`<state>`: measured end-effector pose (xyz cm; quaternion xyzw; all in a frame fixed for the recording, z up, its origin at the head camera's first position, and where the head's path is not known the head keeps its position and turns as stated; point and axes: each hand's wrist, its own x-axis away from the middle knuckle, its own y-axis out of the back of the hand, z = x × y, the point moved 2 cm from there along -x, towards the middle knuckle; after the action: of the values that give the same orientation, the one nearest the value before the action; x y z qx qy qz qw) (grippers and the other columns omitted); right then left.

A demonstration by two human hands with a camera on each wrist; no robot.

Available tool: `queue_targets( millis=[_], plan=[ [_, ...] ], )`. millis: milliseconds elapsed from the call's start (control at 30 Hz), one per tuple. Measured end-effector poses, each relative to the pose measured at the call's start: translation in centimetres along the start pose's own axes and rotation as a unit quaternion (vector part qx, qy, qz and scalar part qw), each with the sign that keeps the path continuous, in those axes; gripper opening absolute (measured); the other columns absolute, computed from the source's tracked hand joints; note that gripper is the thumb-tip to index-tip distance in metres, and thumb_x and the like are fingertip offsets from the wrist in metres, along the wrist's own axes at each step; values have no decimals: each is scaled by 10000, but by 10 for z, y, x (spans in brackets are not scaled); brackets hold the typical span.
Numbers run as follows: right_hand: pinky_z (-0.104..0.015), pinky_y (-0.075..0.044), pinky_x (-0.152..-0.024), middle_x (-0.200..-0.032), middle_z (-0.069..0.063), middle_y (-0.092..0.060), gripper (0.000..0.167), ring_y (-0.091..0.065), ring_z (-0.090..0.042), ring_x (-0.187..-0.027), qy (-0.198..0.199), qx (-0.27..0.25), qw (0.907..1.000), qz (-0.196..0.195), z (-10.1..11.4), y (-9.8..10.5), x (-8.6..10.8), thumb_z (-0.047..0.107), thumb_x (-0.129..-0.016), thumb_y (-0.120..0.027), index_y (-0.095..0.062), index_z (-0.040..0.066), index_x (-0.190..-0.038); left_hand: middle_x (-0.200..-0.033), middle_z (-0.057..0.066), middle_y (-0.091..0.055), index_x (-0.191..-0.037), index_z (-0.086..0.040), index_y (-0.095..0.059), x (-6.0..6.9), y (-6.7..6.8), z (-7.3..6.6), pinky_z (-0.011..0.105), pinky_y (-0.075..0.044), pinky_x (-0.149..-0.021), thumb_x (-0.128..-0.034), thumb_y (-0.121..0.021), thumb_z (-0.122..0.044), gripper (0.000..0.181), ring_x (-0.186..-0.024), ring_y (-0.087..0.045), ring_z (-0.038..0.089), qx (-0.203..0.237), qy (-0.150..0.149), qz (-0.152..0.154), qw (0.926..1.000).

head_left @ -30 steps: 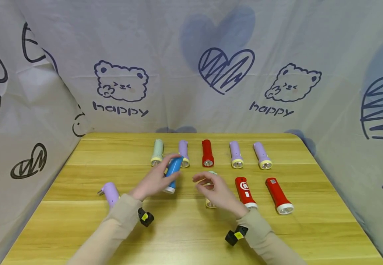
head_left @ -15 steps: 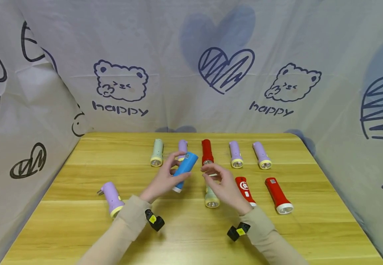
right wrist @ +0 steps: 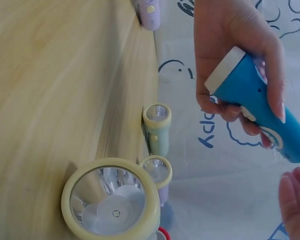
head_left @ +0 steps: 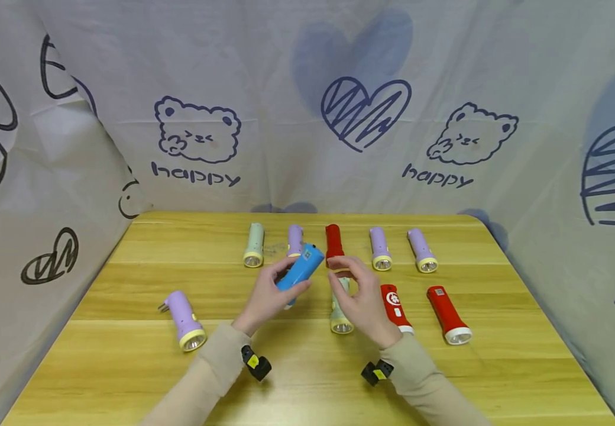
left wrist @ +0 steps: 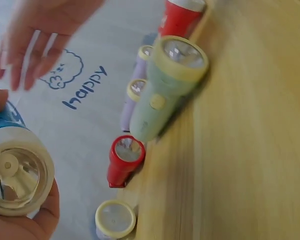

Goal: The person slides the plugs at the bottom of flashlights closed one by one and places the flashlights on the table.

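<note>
My left hand [head_left: 269, 299] grips a blue flashlight [head_left: 302, 271] above the table, thumb on one side and fingers round the other. Its tail end points up and to the right, and the white-rimmed head [left wrist: 22, 172] shows large in the left wrist view. Close to the tail end is my right hand [head_left: 365, 302], fingers bent loosely and apart from the flashlight, holding nothing. A pale green flashlight with a cream rim [head_left: 342, 318] lies just beside and below the right hand, partly hidden by it.
Along the back lie a green flashlight [head_left: 254, 244], a red one [head_left: 333, 239] and several purple ones [head_left: 379, 247]. A purple flashlight with exposed plug prongs [head_left: 184, 316] lies at left. Two red flashlights with white rims [head_left: 448, 313] lie at right. Printed cloth [head_left: 286, 154] surrounds the table.
My left hand has carried the blue flashlight rightward, its tail end now near the right hand. The right hand has shifted slightly right. The purple flashlight at left is now fully uncovered.
</note>
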<state>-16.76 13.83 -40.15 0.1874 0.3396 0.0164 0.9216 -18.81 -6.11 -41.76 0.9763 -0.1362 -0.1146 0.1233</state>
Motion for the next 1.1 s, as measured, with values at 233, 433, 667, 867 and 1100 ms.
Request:
queue_targets(
  millis=[233, 433, 667, 867, 1100],
  plan=[
    [-226, -563, -954, -1236, -137, -663, 379, -656, -245, -1093, 547, 315, 9980, 2, 5, -2, -3, 8, -902, -720, -634, 33, -1270, -1273, 184, -670, -1380, -107, -600, 3, -4, 0, 345, -545, -831, -925, -721, -180, 476, -1010, -636, 278, -602, -767, 8, 9952],
    [-239, -554, -989, -1323, -169, -629, 406, -653, -261, -1143, 644, 400, 9971, 85, 8, -5, -2, 16, -885, -744, -635, 24, -1276, -1273, 169, -683, -1373, -92, -597, 4, -7, 2, 331, -551, -859, -925, -713, -150, 467, -1020, -658, 264, -812, -1302, -23, 9882],
    [-218, -511, -1056, -1346, -189, -620, 425, -657, -293, -1175, 804, 480, 9956, 92, 11, -9, -2, -5, -880, -740, -638, 20, -1292, -1196, 178, -721, -1307, -50, -645, 6, -9, 1, 329, -569, -817, -878, -759, -127, 450, -962, -694, 265, -1055, -1679, -483, 9790],
    [-244, -496, -1079, -1331, -186, -637, 462, -663, -325, -1188, 1167, 647, 9911, 17, 11, -13, -2, -57, -844, -751, -638, -4, -1290, -1140, 174, -744, -1245, -36, -680, 6, -10, 3, 345, -588, -799, -840, -786, -92, 422, -921, -713, 270, -1167, -2048, -687, 9694],
    [-199, -465, -1097, -1319, -215, -635, 515, -657, -341, -1182, 1251, 592, 9903, -88, 11, -17, 0, -90, -820, -756, -620, -21, -1312, -1136, 167, -749, -1237, -34, -686, 6, -9, 4, 359, -600, -792, -841, -784, -113, 416, -915, -726, 265, -1344, -2103, -809, 9650]
  ],
)
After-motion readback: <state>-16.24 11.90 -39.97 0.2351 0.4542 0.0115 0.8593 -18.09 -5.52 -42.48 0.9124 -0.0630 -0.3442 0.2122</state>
